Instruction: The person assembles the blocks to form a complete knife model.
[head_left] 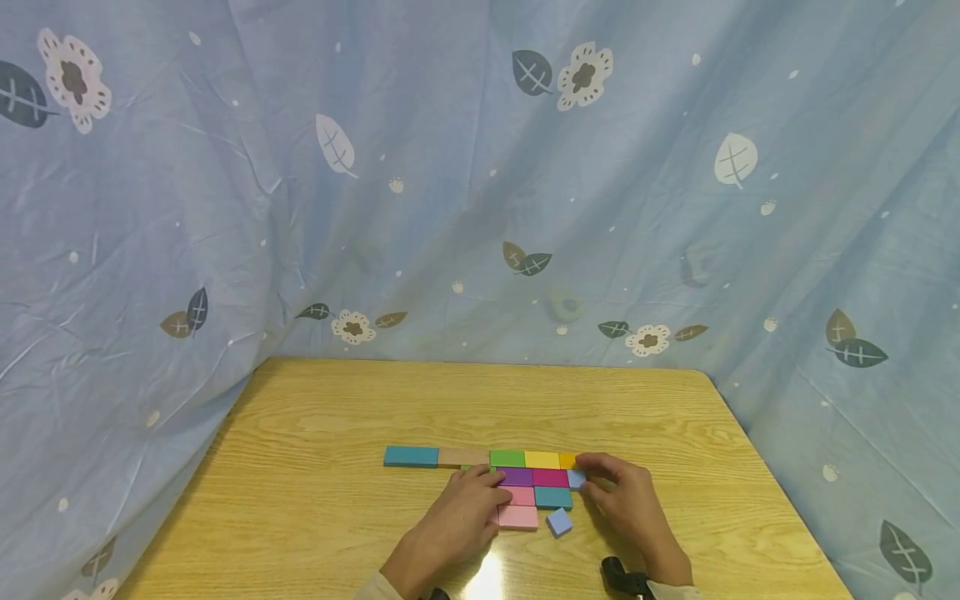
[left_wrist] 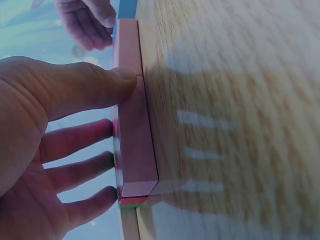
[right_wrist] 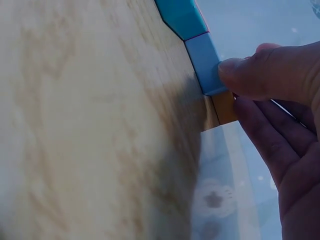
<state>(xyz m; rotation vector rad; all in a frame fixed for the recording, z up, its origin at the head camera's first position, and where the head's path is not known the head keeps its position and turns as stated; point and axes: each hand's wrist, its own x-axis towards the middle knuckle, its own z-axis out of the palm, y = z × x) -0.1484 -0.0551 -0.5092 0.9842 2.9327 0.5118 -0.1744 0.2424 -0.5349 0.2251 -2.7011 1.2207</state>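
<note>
Colored flat blocks form stacked rows on the table, packed edge to edge. My left hand (head_left: 463, 508) lies over the left part of these rows. Its thumb rests on the front pink block (left_wrist: 134, 135), with the other fingers extended across the blocks behind. At the right end, my right hand (head_left: 626, 498) has its thumb on a light blue block (right_wrist: 202, 62) and its index fingertip at an orange block (right_wrist: 225, 107). Between the hands show a purple block (head_left: 516, 477), a magenta block (head_left: 551, 477) and a teal block (head_left: 553, 497). The left hand hides some blocks.
A loose light blue cube (head_left: 559, 522) sits apart in front of the rows. The back row runs left through a green block (head_left: 507, 458) and a wooden-colored block (head_left: 459, 457) to a blue block (head_left: 411, 456). A patterned curtain (head_left: 450, 167) surrounds the wooden table (head_left: 315, 517).
</note>
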